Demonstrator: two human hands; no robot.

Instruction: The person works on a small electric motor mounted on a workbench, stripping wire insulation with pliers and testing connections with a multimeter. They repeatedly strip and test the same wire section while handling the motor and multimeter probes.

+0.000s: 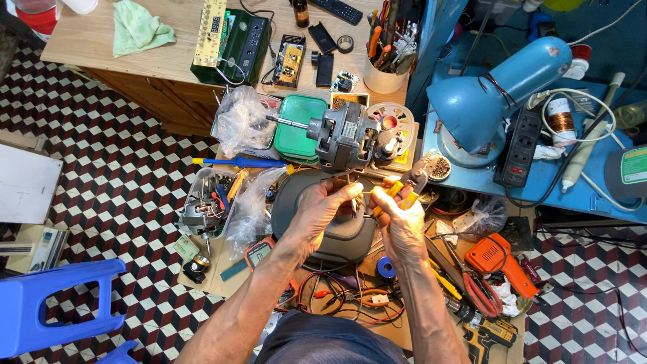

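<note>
Grey metal electric motor (347, 138) sits on the cluttered bench just above my hands, shaft pointing left, pale rectangular label on its top face, thin wires running down from it toward my fingers. My left hand (322, 205) is curled, thumb and forefinger pinched on a thin wire end coming off the motor. My right hand (397, 216) is closed around yellow-handled pliers (408, 185), jaws angled up toward the motor; the two hands nearly touch at the fingertips. Both hover over a dark grey rounded housing (337, 232) lying flat below the motor.

Labels and packages, quick: green square plastic lid (298, 128) just left of the motor; crumpled clear plastic bag (239, 121) further left; another clear bag (253, 202) beside a tub holding a second small motor (199, 216). Round white-and-red disc (389, 121) right of the motor. Green rectangular label on a grey thing (630, 168) at the right edge. White cylindrical bottle with a copper wire coil (559, 121) on the blue table. Blue desk lamp (495, 87) near a black power strip (520, 145). Orange soldering gun (499, 259) lower right, a yellow-black drill (492, 334) below it. Multimeter (257, 253) by my left forearm, blue tape roll (385, 267) between my wrists. Beige tool cup (384, 74), green circuit box (236, 44), green cloth (138, 27) on the wooden desk. Blue plastic stool (47, 307) on the checkered floor.
</note>
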